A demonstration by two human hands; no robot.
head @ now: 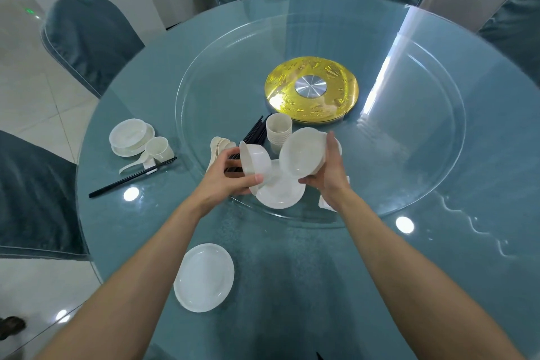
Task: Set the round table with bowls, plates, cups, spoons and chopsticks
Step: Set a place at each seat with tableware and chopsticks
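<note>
My left hand (230,175) has its fingers curled round a smooth white bowl (255,162), which is tipped on its side. My right hand (330,172) clamps a second bowl (301,152), tilted with its hollow facing me. Both bowls hang above a stack of round white plates (280,194) at the edge of the glass turntable (409,155). A lone glossy plate (204,276) lies near me on the teal, glass-covered tabletop (292,272). Stacked cream cups (279,128) stand beside slim black chopsticks (257,133).

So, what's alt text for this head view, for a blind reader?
The left hand grips a white bowl, the right hand a second bowl, above stacked plates on a round blue table. A lone plate lies nearer; a finished setting sits left.
</note>
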